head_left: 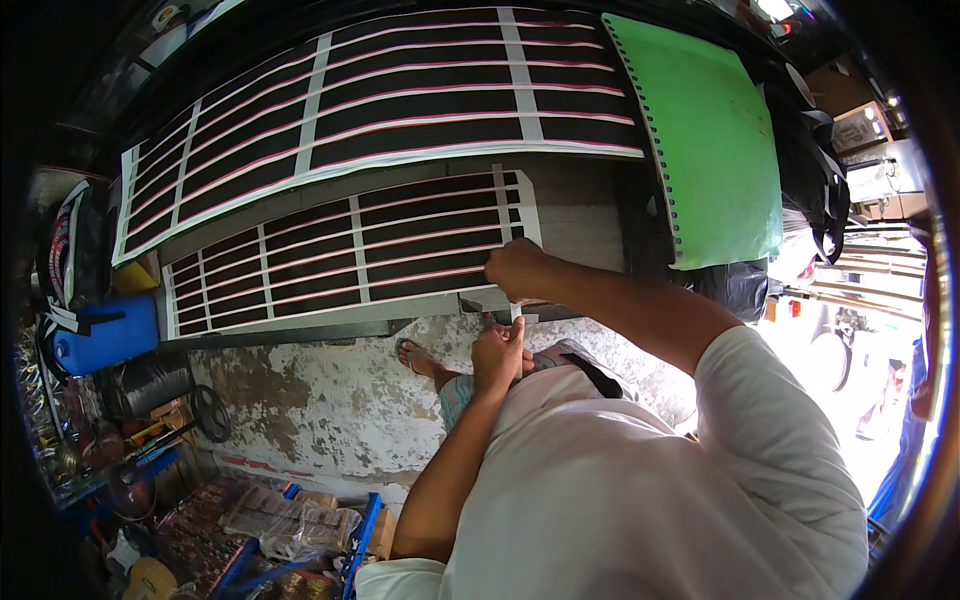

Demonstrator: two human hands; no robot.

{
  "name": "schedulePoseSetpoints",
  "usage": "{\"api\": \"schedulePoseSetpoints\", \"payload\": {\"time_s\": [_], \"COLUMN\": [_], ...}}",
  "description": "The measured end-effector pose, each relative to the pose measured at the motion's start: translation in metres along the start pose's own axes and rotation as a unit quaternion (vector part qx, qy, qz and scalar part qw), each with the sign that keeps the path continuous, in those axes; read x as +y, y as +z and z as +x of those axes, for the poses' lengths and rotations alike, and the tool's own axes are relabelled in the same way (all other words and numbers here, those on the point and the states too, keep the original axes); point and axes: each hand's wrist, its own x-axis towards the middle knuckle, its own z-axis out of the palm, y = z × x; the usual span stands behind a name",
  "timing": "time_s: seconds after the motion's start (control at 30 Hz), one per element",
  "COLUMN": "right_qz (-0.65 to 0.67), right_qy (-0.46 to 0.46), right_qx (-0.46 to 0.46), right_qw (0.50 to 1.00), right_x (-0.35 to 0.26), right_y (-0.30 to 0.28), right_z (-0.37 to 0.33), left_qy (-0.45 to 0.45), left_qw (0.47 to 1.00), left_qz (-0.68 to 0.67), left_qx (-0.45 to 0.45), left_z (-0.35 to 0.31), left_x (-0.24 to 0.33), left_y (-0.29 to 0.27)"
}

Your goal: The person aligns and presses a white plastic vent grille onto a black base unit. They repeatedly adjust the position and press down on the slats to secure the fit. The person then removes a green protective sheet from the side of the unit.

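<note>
Upper sheet (380, 90): laid flat on the table; dark panels were divided by white strips
Lower sheet (340, 260): laid nearer the table edge, within reach
Right hand (518, 268): closed, pressed on the lower sheet's corner, apparently steadying it
Left hand (500, 352): pinched on a white strip (516, 312) hanging below that corner

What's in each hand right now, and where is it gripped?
Right hand presses the striped sheet's right edge. Left hand pinches a white strip's lower end.

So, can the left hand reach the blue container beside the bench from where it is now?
Probably not without leaning. The left hand sits at the near edge of the striped sheet, pinching a white strip, while the blue container stands far off to the left. Nothing blocks the way; it only looks far.
</note>
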Motion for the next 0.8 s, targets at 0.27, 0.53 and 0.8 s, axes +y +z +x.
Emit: {"api": "schedulePoseSetpoints", "payload": {"time_s": [0.27, 0.53, 0.8], "right_qz": [-0.084, -0.117, -0.089], "right_qy": [-0.037, -0.052, -0.051], "right_qx": [-0.027, -0.023, -0.057], "right_qw": [0.995, 0.992, 0.993], "right_x": [-0.008, -0.009, -0.006], "right_y": [-0.010, -0.011, -0.020], "right_z": [0.027, 0.027, 0.026], "left_qy": [0.100, 0.211, 0.331], "left_qw": [0.992, 0.969, 0.906], "left_qz": [-0.062, 0.025, 0.256], "left_qx": [0.039, 0.125, 0.060], "left_z": [0.007, 0.009, -0.006], "left_x": [-0.008, -0.027, -0.012], "left_y": [0.011, 0.026, 0.037]}}
